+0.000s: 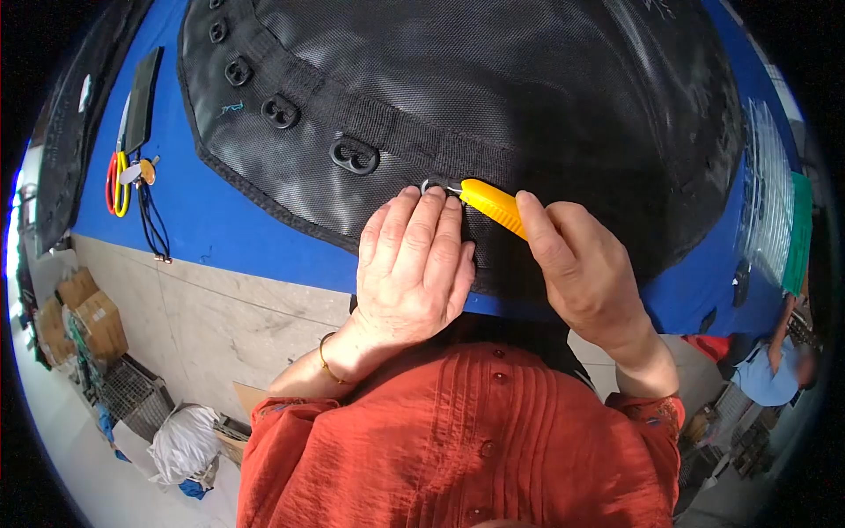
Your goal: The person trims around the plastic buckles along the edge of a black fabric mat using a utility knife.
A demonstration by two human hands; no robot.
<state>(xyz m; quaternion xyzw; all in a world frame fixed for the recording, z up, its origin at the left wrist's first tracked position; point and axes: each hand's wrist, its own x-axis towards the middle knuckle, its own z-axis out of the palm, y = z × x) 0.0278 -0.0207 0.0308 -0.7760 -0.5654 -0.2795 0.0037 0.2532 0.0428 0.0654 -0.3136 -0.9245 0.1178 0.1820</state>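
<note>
Yellow-handled, the tool (493,206) in our right hand (585,264) meets the black mesh fabric (546,106) at a ring our left fingertips partly cover, so we cannot make out its tip. Our left hand (414,255) presses flat, grasping nothing we can see; the fabric, cut off above, lies on the blue desk (255,251).
</note>
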